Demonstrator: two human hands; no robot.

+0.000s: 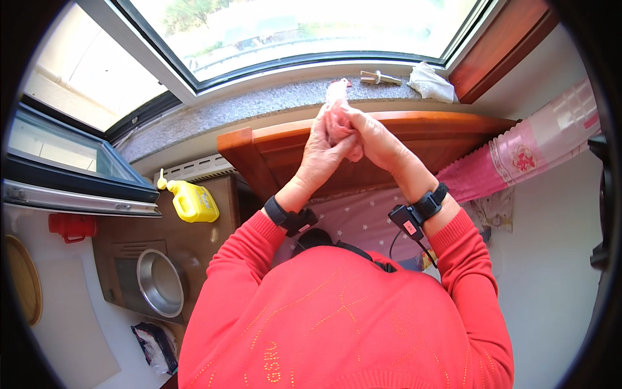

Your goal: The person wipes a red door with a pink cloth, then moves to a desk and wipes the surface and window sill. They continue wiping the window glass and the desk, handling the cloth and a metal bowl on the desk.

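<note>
Pink cloth (335, 122) is what you have between your two hands, just past 12 o'clock from the middle of the view, bunched up over the top edge of the wooden board (427, 137) and reaching toward the stone windowsill (246, 110). Your left hand (319, 150) closes on it from the 8 o'clock side and your right hand (381, 139) from the 3 o'clock side; the fingers of both are clamped on the folds, with no clear gap between the hands.

Expect it to be light and limp, with nothing fragile in it: it should squeeze and twist freely, and a loose end will droop rather than hold a line. The view is poor where the hands overlap, so you can't be sure which folds each one has, or whether the cloth is damp; if it is, it will weigh more and slide a little.

Take hold of the thick bunched middle with whole-hand pressure, not the thin pale end at 12 o'clock, which could slip away. Mind that end: the metal fitting (381, 78) and crumpled white cloth (431, 83) sit on the sill toward 1 o'clock.
</note>
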